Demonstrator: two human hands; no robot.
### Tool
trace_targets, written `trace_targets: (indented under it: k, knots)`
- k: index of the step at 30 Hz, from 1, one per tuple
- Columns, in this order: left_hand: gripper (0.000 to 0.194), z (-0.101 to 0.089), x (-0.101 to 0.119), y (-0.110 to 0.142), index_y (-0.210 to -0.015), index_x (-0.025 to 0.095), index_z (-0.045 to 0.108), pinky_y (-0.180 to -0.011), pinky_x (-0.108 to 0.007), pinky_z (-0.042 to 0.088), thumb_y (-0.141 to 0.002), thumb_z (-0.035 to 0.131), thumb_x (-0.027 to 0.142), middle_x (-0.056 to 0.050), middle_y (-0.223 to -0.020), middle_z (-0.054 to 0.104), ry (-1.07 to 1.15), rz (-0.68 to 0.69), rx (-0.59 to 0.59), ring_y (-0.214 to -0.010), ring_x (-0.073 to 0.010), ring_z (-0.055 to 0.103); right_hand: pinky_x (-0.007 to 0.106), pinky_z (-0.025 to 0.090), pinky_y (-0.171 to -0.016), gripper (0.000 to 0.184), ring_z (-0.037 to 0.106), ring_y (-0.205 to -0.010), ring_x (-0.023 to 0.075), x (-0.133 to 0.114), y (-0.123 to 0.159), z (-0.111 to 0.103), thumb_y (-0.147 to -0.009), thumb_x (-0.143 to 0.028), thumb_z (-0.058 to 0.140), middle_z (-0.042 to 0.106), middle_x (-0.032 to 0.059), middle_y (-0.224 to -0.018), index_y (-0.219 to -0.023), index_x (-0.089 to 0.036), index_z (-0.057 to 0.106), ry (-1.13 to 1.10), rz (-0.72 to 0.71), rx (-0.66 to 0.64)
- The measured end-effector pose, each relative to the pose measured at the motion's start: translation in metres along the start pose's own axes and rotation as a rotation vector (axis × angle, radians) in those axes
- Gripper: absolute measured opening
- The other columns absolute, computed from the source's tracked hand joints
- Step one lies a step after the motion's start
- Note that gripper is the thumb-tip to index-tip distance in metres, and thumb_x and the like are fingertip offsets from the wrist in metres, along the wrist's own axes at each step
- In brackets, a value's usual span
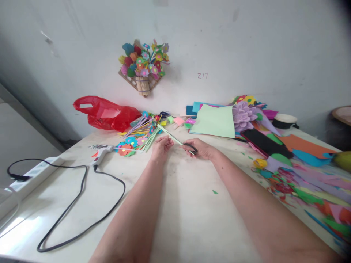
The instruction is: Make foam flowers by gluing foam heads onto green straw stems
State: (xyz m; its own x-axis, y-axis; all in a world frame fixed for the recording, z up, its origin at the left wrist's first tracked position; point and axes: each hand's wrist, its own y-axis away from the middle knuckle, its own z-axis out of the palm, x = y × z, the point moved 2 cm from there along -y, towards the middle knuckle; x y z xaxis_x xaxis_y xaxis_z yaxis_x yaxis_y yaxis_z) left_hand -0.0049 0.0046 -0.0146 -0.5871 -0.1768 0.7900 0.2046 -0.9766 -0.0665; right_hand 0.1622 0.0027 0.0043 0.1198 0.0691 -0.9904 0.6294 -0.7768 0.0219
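My right hand [201, 149] grips black-handled scissors [190, 147] whose blades lie along a thin pale green strip [170, 134] slanting up to the left. My left hand [161, 145] rests on the white table [186, 212] just left of the strip with its fingers curled, near the strip's lower part; whether it pinches the strip I cannot tell. Beyond the hands lies a pile of foam flowers on sticks [139, 135].
A white glue gun [102, 152] lies at the left, its black cable [82, 204] looping to a power strip [30, 175]. A red plastic bag [106, 114] sits at the back left. Coloured foam sheets [215, 120], a purple flower [242, 116] and scraps [301, 182] cover the right side. A flower decoration [144, 65] hangs on the wall.
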Motion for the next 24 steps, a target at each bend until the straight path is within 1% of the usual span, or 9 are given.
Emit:
trace_targets:
  k: [6,14,17,20,24]
  knots:
    - [0.005,0.0002,0.0003,0.0002,-0.068,0.012,0.058,-0.058,-0.022,0.05,-0.064,0.06,0.01,-0.001,-0.058,0.06,0.024,0.007,0.022,-0.052,-0.0083,0.057,0.016,0.029,-0.032,0.024,0.041,-0.037,0.0054,-0.0028,0.0037,-0.0009,-0.069,-0.032,0.063,0.049,-0.0053,-0.046,-0.081,-0.013,0.056,0.015,0.047,0.009]
    - [0.006,0.0005,0.0002,-0.0006,-0.066,0.01,0.057,-0.06,-0.022,0.05,-0.063,0.061,0.006,-0.001,-0.057,0.06,0.039,0.01,0.034,-0.053,-0.0087,0.058,0.015,0.029,-0.033,0.026,0.042,-0.037,0.0057,-0.0056,0.0055,0.0005,-0.069,-0.034,0.064,0.051,-0.0042,-0.046,-0.082,-0.012,0.057,0.042,0.055,0.022]
    - [0.008,0.0008,0.0005,-0.0003,-0.065,0.01,0.057,-0.061,-0.022,0.051,-0.063,0.061,0.005,0.0,-0.056,0.059,0.038,-0.009,0.023,-0.054,-0.0088,0.059,0.015,0.029,-0.032,0.028,0.043,-0.037,0.0061,-0.0061,0.0065,0.0005,-0.068,-0.036,0.064,0.051,-0.0045,-0.046,-0.081,-0.013,0.058,0.063,0.06,0.036]
    - [0.006,0.0002,0.0003,-0.0006,-0.065,0.011,0.056,-0.061,-0.022,0.051,-0.064,0.061,0.006,-0.001,-0.057,0.059,0.04,-0.032,0.003,-0.054,-0.0091,0.059,0.015,0.029,-0.032,0.029,0.044,-0.037,0.0065,-0.005,0.0066,-0.0002,-0.069,-0.039,0.063,0.053,-0.0028,-0.047,-0.082,-0.013,0.057,0.072,0.076,0.03]
    - [0.006,-0.0018,-0.0005,-0.0018,-0.065,0.011,0.057,-0.06,-0.022,0.051,-0.065,0.061,0.007,-0.002,-0.059,0.06,0.042,-0.046,-0.007,-0.054,-0.0086,0.059,0.015,0.029,-0.031,0.029,0.041,-0.034,0.0048,-0.0016,0.0045,-0.002,-0.069,-0.038,0.064,0.057,-0.0012,-0.049,-0.083,-0.014,0.057,0.071,0.075,0.009]
